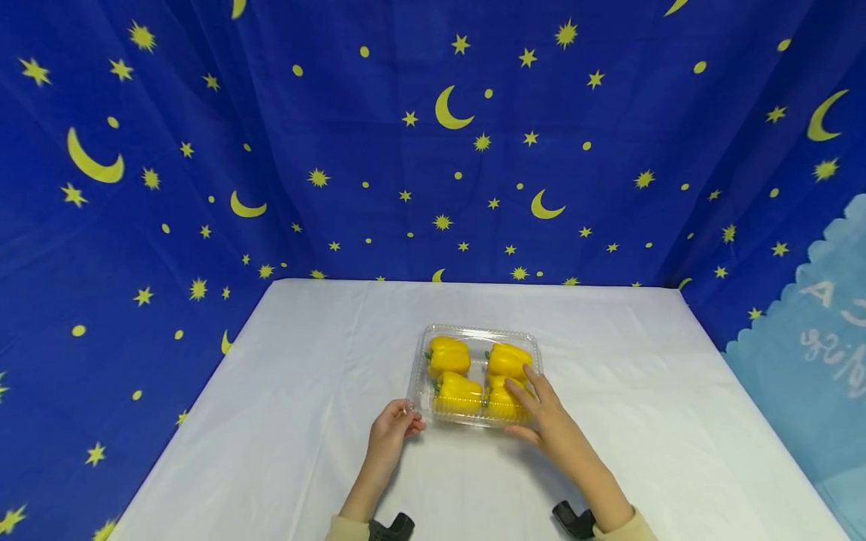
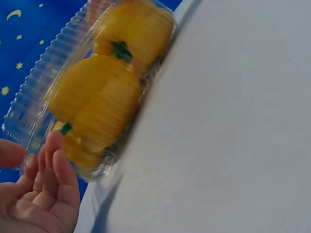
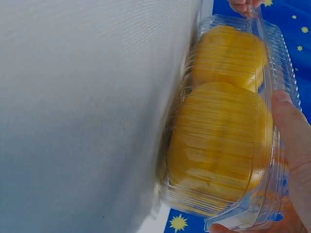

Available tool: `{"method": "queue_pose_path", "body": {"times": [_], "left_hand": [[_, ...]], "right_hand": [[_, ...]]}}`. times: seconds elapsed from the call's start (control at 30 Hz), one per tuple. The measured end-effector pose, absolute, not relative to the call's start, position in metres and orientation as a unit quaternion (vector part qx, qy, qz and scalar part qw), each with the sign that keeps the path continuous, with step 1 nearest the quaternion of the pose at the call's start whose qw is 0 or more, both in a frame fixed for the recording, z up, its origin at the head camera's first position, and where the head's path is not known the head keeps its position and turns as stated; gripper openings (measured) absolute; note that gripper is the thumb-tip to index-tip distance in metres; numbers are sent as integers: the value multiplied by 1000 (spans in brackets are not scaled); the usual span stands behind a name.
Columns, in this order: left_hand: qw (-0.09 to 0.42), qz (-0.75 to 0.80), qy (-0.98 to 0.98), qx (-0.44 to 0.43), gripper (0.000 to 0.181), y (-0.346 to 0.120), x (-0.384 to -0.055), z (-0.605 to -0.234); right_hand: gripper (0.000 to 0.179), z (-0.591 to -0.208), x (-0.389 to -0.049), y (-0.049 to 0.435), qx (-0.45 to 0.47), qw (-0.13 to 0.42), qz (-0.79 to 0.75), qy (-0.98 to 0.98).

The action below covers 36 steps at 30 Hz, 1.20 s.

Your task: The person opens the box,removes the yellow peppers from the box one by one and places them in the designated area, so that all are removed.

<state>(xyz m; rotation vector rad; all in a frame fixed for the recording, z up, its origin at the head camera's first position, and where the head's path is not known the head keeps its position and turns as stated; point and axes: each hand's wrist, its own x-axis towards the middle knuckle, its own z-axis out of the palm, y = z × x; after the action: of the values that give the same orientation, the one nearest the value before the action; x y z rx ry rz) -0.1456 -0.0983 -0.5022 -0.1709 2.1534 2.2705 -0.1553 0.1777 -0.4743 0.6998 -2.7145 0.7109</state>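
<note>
A clear plastic clamshell box (image 1: 416, 376) with ribbed sides sits on the white cloth in the head view, its lid down. Inside are several yellow bell peppers (image 1: 460, 393) with green stems, in two rows. My left hand (image 1: 392, 432) pinches the box's near left corner between thumb and fingers; the left wrist view shows the corner edge (image 2: 29, 155) there. Over the near right side, my right hand (image 1: 558, 432) is spread, fingers extended across the lid. From the right wrist, its thumb (image 3: 289, 121) lies along the lid's edge, with another fingertip low by the near corner.
A white cloth (image 1: 325, 361) covers the table. Dark blue fabric (image 1: 379, 150) with yellow moons and stars hangs behind and at the sides. A light blue panel with white lettering (image 1: 819, 361) is at the right. Dark wrist devices (image 1: 575, 520) show near both sleeves.
</note>
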Motion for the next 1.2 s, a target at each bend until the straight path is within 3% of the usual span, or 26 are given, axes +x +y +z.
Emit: {"method": "queue_pose_path", "body": {"times": [0.33,1.2], "left_hand": [[-21,703,709,-48,18,-91,-146,-507],[14,734,678,-36,14,-87,-146,-509]], "right_hand": [[72,-475,-157,177,241,132,241,-931],[69,-472,-158,175,251,153,177,-939]]}}
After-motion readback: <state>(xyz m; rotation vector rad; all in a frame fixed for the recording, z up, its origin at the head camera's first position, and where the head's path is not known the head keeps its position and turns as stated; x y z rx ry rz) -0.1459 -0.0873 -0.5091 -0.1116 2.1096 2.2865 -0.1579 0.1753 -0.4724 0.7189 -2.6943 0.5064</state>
